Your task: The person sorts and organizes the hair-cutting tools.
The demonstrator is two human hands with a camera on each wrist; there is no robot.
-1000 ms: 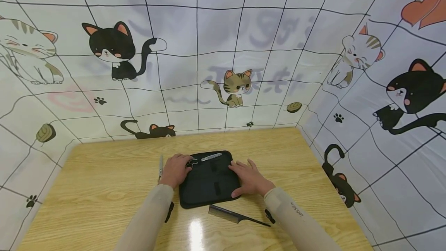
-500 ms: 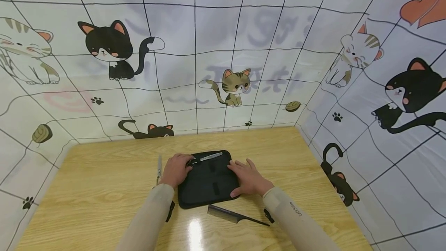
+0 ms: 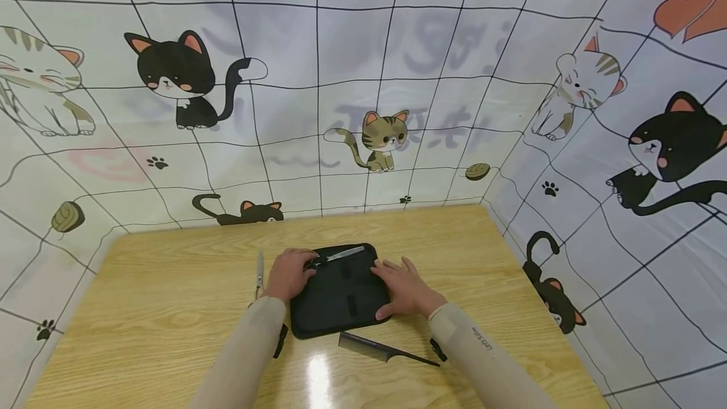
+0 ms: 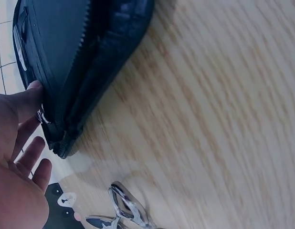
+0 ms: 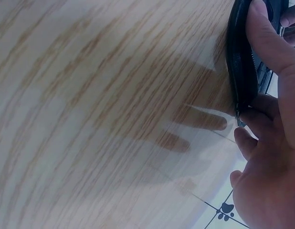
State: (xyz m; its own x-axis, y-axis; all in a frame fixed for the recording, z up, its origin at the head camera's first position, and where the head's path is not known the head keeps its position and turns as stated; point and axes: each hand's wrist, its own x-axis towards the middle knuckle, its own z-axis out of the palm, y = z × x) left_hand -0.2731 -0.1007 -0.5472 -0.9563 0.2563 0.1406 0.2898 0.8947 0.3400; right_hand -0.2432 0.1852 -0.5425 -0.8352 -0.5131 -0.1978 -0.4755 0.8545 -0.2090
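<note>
A black zippered case (image 3: pixel 332 308) lies flat on the table, its dark inner face up. Across its far part are scissors (image 3: pixel 346 253), silver blades pointing right and dark handles at the left. My left hand (image 3: pixel 288 274) pinches these handles over the case's left edge. In the left wrist view, the thumb is on top of the case (image 4: pixel 57 43) and the other fingers sit beside its corner. My right hand (image 3: pixel 406 290) rests along the right edge with fingers spread. Its thumb (image 5: pixel 267 38) lies on the rim in the right wrist view.
A second pair of scissors (image 3: pixel 259 276) lies left of my left hand, its ring handles showing in the left wrist view. In front of the case is a black rat-tail comb (image 3: pixel 375 347). Cat-print sheets (image 3: pixel 284 112) enclose the wooden table (image 3: pixel 170 308).
The scissors on the case have turned slightly and shifted a little to the right under my left fingers. Both hands stay in nearly the same place; the head view has shifted slightly.
</note>
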